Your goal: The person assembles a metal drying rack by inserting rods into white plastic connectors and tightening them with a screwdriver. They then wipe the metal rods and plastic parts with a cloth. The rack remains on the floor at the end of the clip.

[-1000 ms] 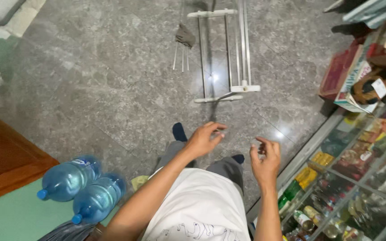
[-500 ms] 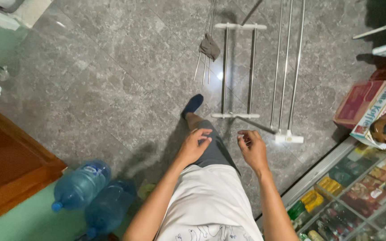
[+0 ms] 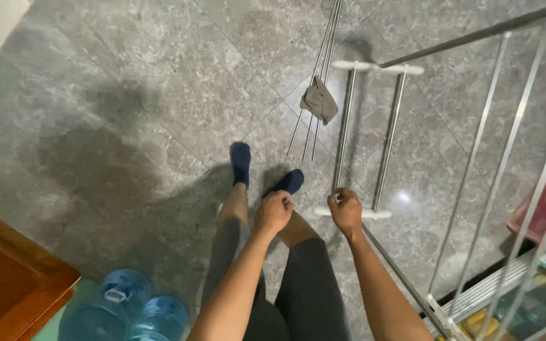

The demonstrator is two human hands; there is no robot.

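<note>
1. Head view, hands: the left hand (image 3: 274, 211) was curled into a loose fist with the fingertips pressed together, as if pinching something small; what it pinched, if anything, was too small to tell. The right hand (image 3: 346, 211) was closed the same way, knuckles up, just beside the left and above the near end of the drying rack (image 3: 374, 142). Neither hand touched the rack, as far as could be seen.

2. Head view, surroundings: the metal rack stood open on the grey stone floor (image 3: 127, 95), with one grey cloth (image 3: 319, 101) draped over its thin rods, well apart from both hands. Two feet in dark blue socks (image 3: 241, 163) stood beside the rack's white end bar. Two blue water bottles (image 3: 134, 309) and a wooden cabinet (image 3: 14, 278) sat at the lower left (both well clear of the hands).

3. Judgement: the small item seemed best kept pinched firmly and level over the rods.
</note>
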